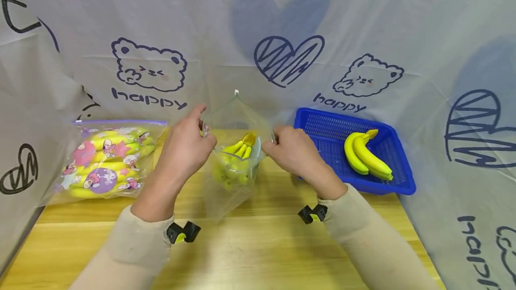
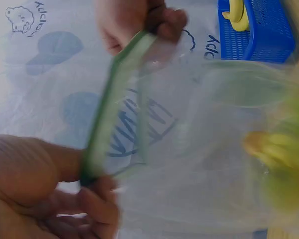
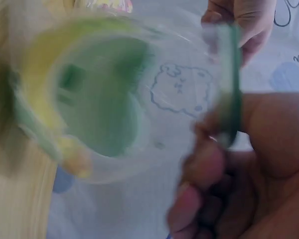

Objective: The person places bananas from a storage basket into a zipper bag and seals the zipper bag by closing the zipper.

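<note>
A clear zip bag (image 1: 219,200) hangs upright over the wooden table, its mouth spread apart. Inside it is a bunch of bananas (image 1: 242,150), stem end up, partly blurred by the plastic. My left hand (image 1: 185,147) pinches the left side of the bag's mouth between thumb and fingers. On the opposite side, my right hand (image 1: 296,150) pinches the rim in the same way. In the left wrist view, the green zip strip (image 2: 99,119) stretches between both hands. A green print (image 3: 99,99) on the bag shows in the right wrist view.
To the left lies a closed, printed zip bag (image 1: 109,160) with a purple strip, full of bananas. At the right stands a blue plastic basket (image 1: 322,133) holding a small bunch of bananas (image 1: 368,155). Printed white cloth (image 1: 225,26) hangs behind and at both sides.
</note>
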Available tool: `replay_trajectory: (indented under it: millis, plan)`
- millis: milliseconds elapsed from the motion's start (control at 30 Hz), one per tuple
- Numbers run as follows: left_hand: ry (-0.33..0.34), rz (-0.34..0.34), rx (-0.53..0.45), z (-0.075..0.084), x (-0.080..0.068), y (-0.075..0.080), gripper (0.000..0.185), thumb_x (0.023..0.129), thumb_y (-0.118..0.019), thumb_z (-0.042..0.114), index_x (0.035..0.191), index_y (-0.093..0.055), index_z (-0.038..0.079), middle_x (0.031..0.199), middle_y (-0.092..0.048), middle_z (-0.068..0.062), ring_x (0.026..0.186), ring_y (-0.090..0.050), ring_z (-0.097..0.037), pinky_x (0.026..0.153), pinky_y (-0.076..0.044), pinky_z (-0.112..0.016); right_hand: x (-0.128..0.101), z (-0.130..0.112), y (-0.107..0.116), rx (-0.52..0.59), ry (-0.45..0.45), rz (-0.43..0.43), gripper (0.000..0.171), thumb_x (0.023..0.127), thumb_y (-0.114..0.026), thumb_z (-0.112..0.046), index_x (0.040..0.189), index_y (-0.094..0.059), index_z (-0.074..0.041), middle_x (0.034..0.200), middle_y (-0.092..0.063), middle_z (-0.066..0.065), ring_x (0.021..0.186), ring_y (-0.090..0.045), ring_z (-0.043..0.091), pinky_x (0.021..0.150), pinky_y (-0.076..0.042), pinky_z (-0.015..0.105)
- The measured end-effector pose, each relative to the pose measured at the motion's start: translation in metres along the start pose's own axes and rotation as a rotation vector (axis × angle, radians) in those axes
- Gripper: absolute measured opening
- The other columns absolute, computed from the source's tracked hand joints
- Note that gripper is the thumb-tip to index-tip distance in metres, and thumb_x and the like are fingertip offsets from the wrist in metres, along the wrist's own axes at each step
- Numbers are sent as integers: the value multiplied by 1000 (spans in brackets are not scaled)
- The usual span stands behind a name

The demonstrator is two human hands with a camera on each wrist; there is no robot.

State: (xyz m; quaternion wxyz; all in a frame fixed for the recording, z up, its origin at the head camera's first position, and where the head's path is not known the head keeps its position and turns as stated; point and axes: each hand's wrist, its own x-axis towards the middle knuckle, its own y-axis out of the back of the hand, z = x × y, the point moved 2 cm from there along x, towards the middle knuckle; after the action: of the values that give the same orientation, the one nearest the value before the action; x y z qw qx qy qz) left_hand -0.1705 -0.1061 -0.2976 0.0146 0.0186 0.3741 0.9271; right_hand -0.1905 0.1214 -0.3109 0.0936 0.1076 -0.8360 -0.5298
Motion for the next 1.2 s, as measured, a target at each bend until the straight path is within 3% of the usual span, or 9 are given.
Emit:
replay_trajectory:
  millis: [133, 233, 333, 433, 533, 667, 900, 1033, 1200]
  plan:
    - [15, -132, 109, -4, -1, -2, 74, 92, -57, 5, 162, -34, 0, 120, -66, -20, 76, -56, -27, 65, -47, -38, 0, 2, -8, -32, -22, -192, 19, 93, -61, -27, 79, -60, -14, 68, -51, -1, 59, -49, 18, 55, -40, 33]
    - [6, -182, 209, -7, -2, -6, 67, 91, -58, 7, 157, -45, -1, 133, -64, -25, 92, -61, -33, 73, -50, -43, 2, 3, -12, -53, -55, -155, 18, 94, -62, -29, 83, -61, -14, 70, -53, -1, 61, -51, 19, 56, -42, 34]
    - [-26, -79, 315, -7, 0, -10, 48, 94, -56, 13, 140, -64, 1, 136, -63, -26, 112, -62, -41, 83, -53, -55, 3, 2, -13, -42, -39, -85, 23, 97, -62, -27, 79, -55, -15, 67, -48, -3, 58, -46, 16, 55, -38, 32]
    - [-60, 57, 420, -10, 4, -15, 30, 97, -53, 14, 115, -72, 0, 112, -68, -24, 102, -65, -44, 80, -55, -60, 3, 1, -13, -48, -1, -73, 27, 97, -61, -23, 73, -51, -16, 63, -44, -5, 56, -41, 14, 52, -33, 30]
    - [-84, 126, 518, -17, 7, -22, 17, 94, -53, 5, 96, -68, -3, 93, -67, -22, 88, -64, -44, 75, -56, -57, 0, 5, -10, -148, -32, -92, 23, 93, -63, -23, 74, -54, -16, 64, -48, -3, 57, -46, 17, 52, -37, 34]
    - [-103, 124, 560, -26, 6, -31, 12, 91, -56, 2, 87, -66, -3, 85, -65, -21, 80, -62, -41, 69, -56, -56, 0, 11, -7, -239, -74, -84, 14, 91, -67, -24, 83, -60, -13, 73, -60, 1, 65, -57, 24, 58, -46, 41]
    - [-187, 186, 493, -27, 2, -48, 13, 91, -54, 9, 82, -60, 2, 80, -62, -16, 75, -58, -38, 67, -50, -52, 10, 10, -19, -221, -10, 55, 21, 97, -63, -27, 78, -60, -17, 73, -61, 0, 65, -59, 23, 54, -46, 41]
    - [-182, 185, 530, -38, 5, -49, 15, 95, -55, 9, 87, -64, 0, 83, -65, -16, 80, -60, -38, 72, -49, -51, 17, 24, -21, -267, -31, 152, 19, 93, -63, -22, 75, -58, -17, 71, -60, 2, 65, -61, 27, 54, -49, 47]
    - [-178, 169, 499, -39, 2, -47, 16, 93, -55, 11, 78, -57, 6, 76, -59, -12, 74, -55, -35, 69, -44, -47, 20, 32, -19, -239, -57, 219, 17, 87, -61, -17, 71, -55, -16, 67, -57, 4, 63, -60, 28, 52, -47, 48]
